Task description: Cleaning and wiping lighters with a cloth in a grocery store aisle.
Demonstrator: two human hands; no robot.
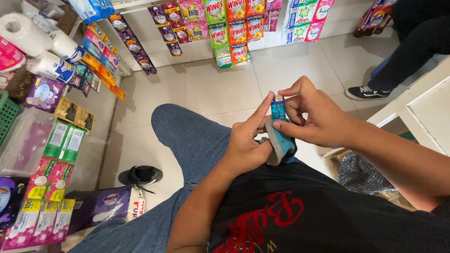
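Both of my hands hold one small thing over my lap: a blue lighter (278,108) with a metal top, with a grey-and-teal band or sleeve (281,145) wrapped around its lower part. My left hand (248,140) grips the band from below, its forefinger stretched up along the lighter. My right hand (314,115) pinches the lighter near its top with thumb and forefinger. I sit in a black shirt with red print and blue jeans.
Hanging strips of sachets (225,28) line the white wall ahead. Shelves at the left carry tissue rolls (28,35) and packets (47,187). Another person's leg and black sneaker (368,93) are at the upper right. A white table (422,107) stands to my right.
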